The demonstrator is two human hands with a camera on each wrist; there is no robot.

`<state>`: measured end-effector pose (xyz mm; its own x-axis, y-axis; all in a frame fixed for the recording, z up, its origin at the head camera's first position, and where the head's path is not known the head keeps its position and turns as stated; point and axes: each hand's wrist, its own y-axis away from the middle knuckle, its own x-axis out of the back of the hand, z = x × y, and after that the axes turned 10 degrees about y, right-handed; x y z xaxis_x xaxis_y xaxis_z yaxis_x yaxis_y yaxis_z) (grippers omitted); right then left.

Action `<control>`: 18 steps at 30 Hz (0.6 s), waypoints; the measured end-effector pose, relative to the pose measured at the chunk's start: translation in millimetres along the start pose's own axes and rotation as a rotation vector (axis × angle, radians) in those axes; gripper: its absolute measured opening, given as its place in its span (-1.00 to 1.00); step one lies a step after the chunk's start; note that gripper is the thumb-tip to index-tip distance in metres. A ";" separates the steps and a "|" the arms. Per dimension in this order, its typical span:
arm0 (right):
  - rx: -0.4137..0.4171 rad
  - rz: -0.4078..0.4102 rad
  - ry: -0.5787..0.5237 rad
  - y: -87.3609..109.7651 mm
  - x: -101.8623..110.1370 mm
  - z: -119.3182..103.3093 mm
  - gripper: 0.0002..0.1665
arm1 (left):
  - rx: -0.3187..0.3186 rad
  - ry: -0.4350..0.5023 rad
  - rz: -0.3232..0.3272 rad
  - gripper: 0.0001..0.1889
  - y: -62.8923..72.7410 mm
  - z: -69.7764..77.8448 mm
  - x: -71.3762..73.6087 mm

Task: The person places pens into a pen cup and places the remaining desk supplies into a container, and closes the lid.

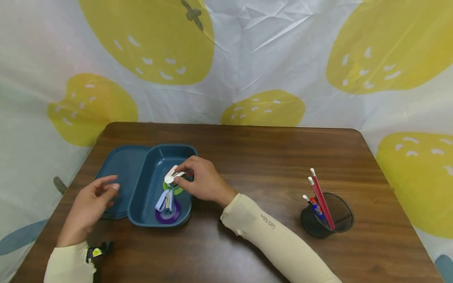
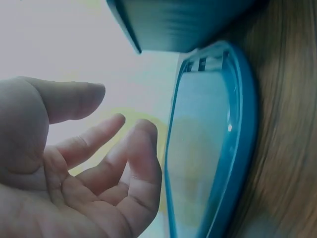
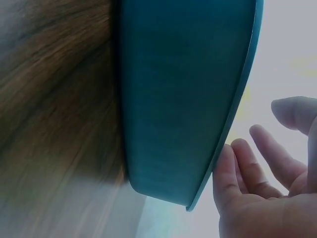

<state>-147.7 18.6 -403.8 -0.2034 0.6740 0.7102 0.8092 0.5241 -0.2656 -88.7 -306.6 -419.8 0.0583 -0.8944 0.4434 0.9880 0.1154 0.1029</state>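
Observation:
My right hand (image 1: 203,179) reaches over the right side of a blue rectangular box (image 1: 145,196). Its thumb and forefinger are spread beside a small white, round-ended object (image 1: 170,179) in the box, whose kind I cannot tell. The right wrist view shows the fingers (image 3: 265,156) at the box's rim, with nothing between thumb and forefinger. Under the white object lies a green ring (image 1: 178,190). Nearer me, a lavender stapler (image 1: 165,201) overlaps a purple ring (image 1: 164,220). My left hand (image 1: 88,206), fingers loosely bent, hovers by the blue lid (image 1: 124,169).
The lid lies against the box's left side on the brown wooden table (image 1: 255,157). At the right stands a black mesh pen cup (image 1: 315,226) with red pencils (image 1: 320,196) and a blue pen (image 1: 317,210). A fruit-patterned cloth (image 1: 258,59) hangs behind the table.

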 end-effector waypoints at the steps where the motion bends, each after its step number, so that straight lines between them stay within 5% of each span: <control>1: -0.003 0.007 0.000 0.1 -0.1 0.6 -0.71 | 0.003 -0.020 0.010 -0.42 0.2 -0.2 2.4; 11: -0.014 0.071 0.080 7.6 2.1 7.1 -0.73 | 0.075 -0.141 0.077 -0.32 -1.9 -9.3 27.2; 18: -0.057 0.081 0.035 17.6 6.9 9.6 -0.64 | 0.103 -0.196 0.129 -0.34 -5.5 -16.5 37.3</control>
<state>-140.1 37.4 -409.8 -0.1174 0.6942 0.7102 0.8526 0.4372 -0.2864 -89.6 -347.7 -418.5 0.1444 -0.7697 0.6218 0.9536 0.2760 0.1201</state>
